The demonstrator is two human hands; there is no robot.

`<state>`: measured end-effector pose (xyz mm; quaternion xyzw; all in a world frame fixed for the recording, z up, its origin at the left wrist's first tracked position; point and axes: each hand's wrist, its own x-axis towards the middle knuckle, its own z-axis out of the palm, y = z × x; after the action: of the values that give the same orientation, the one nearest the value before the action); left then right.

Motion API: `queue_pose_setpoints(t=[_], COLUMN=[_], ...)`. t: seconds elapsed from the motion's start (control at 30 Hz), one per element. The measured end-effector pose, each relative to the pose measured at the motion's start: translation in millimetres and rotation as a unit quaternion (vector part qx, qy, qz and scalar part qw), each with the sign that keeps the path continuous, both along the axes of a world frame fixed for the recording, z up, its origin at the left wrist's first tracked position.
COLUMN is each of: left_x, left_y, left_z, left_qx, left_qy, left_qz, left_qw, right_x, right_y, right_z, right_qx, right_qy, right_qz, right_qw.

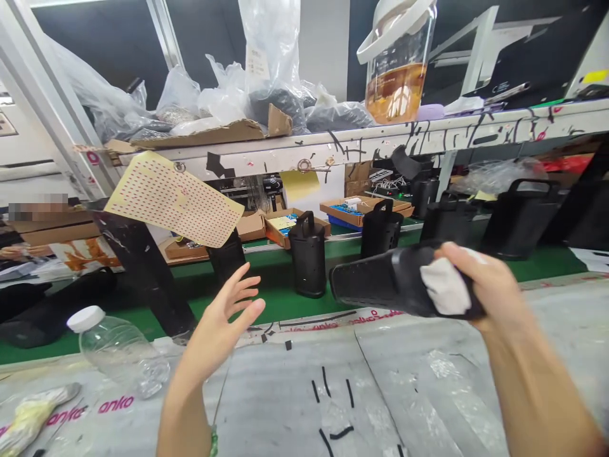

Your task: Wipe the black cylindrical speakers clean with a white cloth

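Observation:
My right hand (497, 285) grips a black plastic housing (371, 282) at one end, tilted nearly onto its side above the bench edge. A crumpled white cloth or tissue (445, 287) lies between that hand and the housing. My left hand (233, 314) is raised, its fingers apart and nothing in them, with a green bracelet at the wrist. Beyond it, on the green belt (266, 298), stands an upright black housing with a carry handle (308, 257). Another handled housing (380, 228) stands farther right, partly hidden by the held one.
A clear bottle with a white cap (111, 349) leans at the left. A sheet of red-marked stickers (174, 200) hangs from the shelf edge (266, 155). On the shelf are plastic bags and a jug of amber liquid (394, 89). Black tape strips (333, 387) stick to the worktop.

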<state>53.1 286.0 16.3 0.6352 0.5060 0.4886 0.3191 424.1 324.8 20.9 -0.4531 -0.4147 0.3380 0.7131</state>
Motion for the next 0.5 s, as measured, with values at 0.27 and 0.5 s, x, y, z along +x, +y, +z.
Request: queue_pose_setpoints(t=[0.27, 0.5], left_x=[-20.6, -0.9], left_y=[-16.0, -19.5], left_z=[8.7, 9.9], left_qx=[0.047, -0.012], left_qy=[-0.018, 0.068], left_qz=[0.038, 0.044], left_qw=[0.998, 0.997], right_x=[-44.2, -53.7], right_y=[103.6, 158.1], right_z=[-27.6, -55.7], right_qx=[0.033, 0.059], right_qy=[-0.118, -0.284], right_qz=[0.042, 0.068], right_qw=[0.992, 0.955])
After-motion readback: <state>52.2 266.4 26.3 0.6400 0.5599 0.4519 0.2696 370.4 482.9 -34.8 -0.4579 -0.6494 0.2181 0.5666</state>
